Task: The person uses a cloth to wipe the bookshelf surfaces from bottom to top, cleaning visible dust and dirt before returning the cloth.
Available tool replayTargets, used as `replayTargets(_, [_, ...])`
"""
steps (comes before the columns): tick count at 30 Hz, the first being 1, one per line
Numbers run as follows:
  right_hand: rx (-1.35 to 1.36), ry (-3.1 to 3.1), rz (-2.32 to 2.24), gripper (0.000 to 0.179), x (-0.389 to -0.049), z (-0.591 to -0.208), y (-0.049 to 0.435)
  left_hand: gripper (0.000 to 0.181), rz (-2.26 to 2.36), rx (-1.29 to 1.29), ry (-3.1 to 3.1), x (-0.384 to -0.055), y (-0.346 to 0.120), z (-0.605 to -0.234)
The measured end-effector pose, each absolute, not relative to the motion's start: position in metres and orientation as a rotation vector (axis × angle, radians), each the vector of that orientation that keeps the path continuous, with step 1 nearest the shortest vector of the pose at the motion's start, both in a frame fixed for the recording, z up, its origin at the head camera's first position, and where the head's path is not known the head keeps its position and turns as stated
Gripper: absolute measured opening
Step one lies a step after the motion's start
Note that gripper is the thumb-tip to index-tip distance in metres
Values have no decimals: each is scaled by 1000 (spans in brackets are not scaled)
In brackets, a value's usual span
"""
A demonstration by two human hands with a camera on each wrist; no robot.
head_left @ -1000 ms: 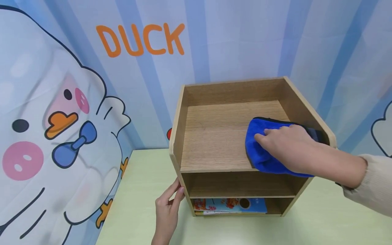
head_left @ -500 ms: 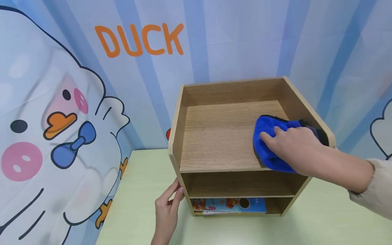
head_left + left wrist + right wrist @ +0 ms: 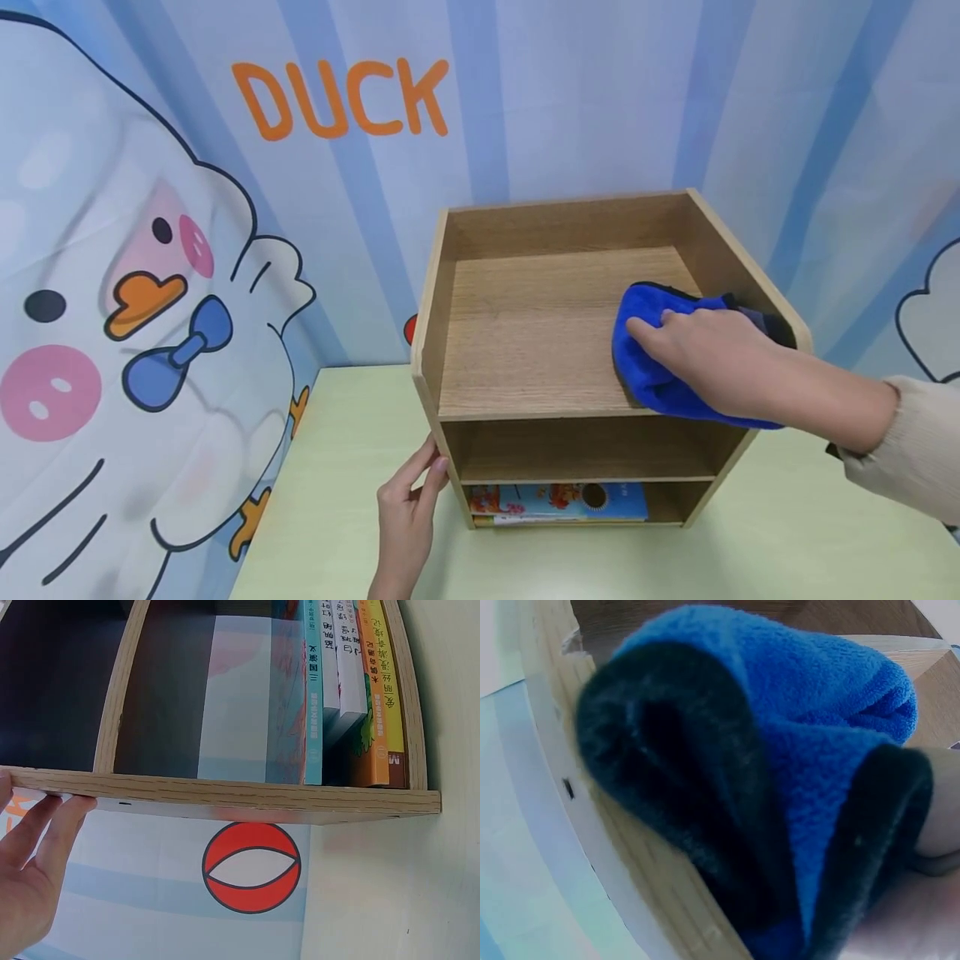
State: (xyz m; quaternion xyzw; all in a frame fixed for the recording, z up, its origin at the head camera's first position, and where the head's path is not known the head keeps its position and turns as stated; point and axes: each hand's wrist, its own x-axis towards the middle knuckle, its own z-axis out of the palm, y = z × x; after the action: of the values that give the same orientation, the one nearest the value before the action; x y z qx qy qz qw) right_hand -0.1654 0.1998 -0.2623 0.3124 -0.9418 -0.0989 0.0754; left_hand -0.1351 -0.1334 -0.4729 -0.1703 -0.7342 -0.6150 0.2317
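A wooden shelf unit (image 3: 555, 333) stands on the pale green table, its top an open tray with raised sides. My right hand (image 3: 712, 358) grips a blue cloth (image 3: 637, 350) with black edging, bunched against the tray's right part. Folds of the cloth lie by the wooden side edge (image 3: 667, 892) in the right wrist view. My left hand (image 3: 408, 508) rests straight fingertips against the outer left side of the shelf, near its front edge. Those fingers (image 3: 60, 832) touch the side panel from outside in the left wrist view.
Several books (image 3: 352, 690) with coloured spines fill part of the lowest compartment; a blue cover (image 3: 562, 500) shows from above. A middle compartment (image 3: 585, 448) lies between. Behind hangs a striped blue curtain (image 3: 562, 100) with a duck print. The table (image 3: 352, 425) extends around the shelf.
My right hand slid the cloth rightward, then a little back to the left, and the cloth is now more bunched than a second ago. My left hand stays at the shelf's side.
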Motion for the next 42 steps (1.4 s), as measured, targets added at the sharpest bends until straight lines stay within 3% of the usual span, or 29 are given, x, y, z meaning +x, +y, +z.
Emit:
replayTargets(16, [934,-2853,-206,25,-176,-256,172,39,-1674,-481,-2012,-138,-134,-475])
replayTargets(23, [935,-2923,-158,36,-177,-249,155,40,-1680,-438,-2043,-137,-135,-477])
replayTargets(42, [1091,-2922,-79,36,-187,-250,110,38,-1660,-454,-2037,-136,-134,-474])
